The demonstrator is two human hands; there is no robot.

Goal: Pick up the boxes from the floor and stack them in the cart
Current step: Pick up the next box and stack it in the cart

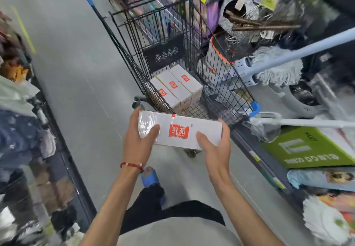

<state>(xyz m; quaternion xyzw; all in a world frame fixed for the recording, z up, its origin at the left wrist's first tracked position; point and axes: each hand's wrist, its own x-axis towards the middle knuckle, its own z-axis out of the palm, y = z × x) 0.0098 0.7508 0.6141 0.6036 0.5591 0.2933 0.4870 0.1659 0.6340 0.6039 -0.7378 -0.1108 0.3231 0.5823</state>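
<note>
I hold a long white box point(201, 130) with a red logo level in front of me, just short of the near end of the black wire cart point(226, 84). My left hand point(137, 140) grips the box's left end, thumb on top. My right hand point(217, 146) holds its right end from the side and below. Three white boxes point(173, 87) of the same kind lie side by side on the cart's floor at its left side. The cart's right part holds no box.
Shelves line both sides of the aisle. On the right, mops point(278, 67), a blue handle point(307, 48) and a green carton point(307, 147) stick out near the cart. Hanging clothes point(23, 130) crowd the left. Grey floor point(73, 73) runs left of the cart.
</note>
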